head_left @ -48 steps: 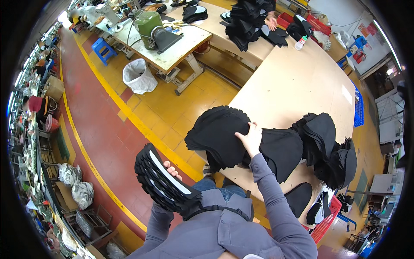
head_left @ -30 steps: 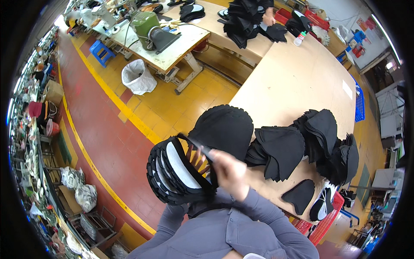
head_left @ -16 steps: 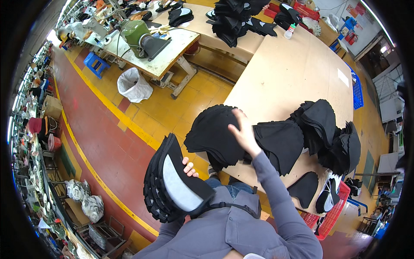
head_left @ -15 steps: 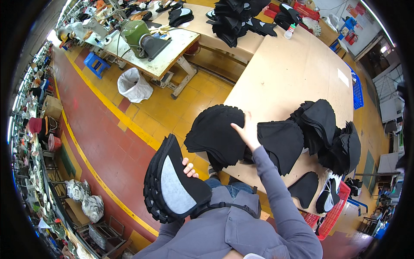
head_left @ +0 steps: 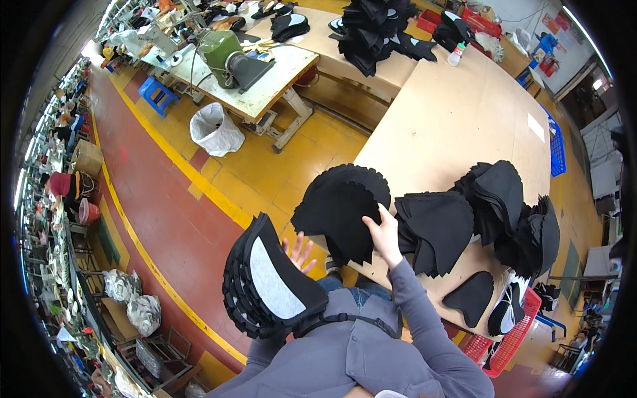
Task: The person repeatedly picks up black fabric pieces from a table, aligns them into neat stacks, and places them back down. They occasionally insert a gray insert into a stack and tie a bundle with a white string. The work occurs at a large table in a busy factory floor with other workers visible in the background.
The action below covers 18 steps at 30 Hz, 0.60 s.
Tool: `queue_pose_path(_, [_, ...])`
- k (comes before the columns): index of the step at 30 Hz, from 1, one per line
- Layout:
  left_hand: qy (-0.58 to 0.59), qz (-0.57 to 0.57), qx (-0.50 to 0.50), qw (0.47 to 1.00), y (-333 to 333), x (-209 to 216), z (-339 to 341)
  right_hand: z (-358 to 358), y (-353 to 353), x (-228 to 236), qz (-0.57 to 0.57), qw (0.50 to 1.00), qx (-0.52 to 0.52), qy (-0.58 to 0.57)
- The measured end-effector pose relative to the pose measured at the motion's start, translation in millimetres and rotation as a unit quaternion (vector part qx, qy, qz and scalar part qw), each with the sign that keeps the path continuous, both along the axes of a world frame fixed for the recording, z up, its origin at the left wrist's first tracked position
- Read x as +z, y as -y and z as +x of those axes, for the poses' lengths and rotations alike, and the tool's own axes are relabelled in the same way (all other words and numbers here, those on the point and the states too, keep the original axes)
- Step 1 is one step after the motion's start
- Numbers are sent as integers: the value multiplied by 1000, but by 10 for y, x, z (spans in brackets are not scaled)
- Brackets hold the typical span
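A thick stack of black cut fabric pieces [head_left: 242,292] leans along my left forearm at my waist; its top piece carries a pale grey curved patch [head_left: 272,285]. Beside its edge, my left hand [head_left: 300,253] shows fingers spread and stretched out. My right hand [head_left: 385,237] pinches the edge of a single black fabric piece [head_left: 342,215], thumb on top. That piece overlaps a fanned pile of black fabric pieces [head_left: 348,174] with notched edges at the table's near left corner. Another fanned pile [head_left: 434,229] lies just right of my right hand.
More black piles [head_left: 494,192] lie along the right of the wooden table [head_left: 458,119], with a loose black piece [head_left: 470,297] nearer me. A red basket [head_left: 514,331] stands by the right edge. Beyond the left floor gap are a white bin bag [head_left: 217,129] and a machine table [head_left: 292,66].
My right hand has drawn a black piece down and toward me off the fanned pile. My left fingers, curled over the stack's edge before, have stretched out. The view has shifted slightly.
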State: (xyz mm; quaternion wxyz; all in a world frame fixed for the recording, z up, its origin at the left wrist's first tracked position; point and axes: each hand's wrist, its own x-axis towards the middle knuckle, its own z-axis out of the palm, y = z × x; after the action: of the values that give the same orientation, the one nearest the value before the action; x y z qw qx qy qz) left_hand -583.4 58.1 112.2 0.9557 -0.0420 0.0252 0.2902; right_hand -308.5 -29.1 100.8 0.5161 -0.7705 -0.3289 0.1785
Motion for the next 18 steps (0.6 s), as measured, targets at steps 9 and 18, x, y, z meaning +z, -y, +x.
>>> queue_pose_path(9, [-437, 640, -125, 620, -197, 400, 65, -1202, 214, 1671, 85, 955, 257, 120])
queue_pose_path(18, [12, -18, -112, 993, -271, -364, -24, -508, -202, 992, 178, 882, 405, -163])
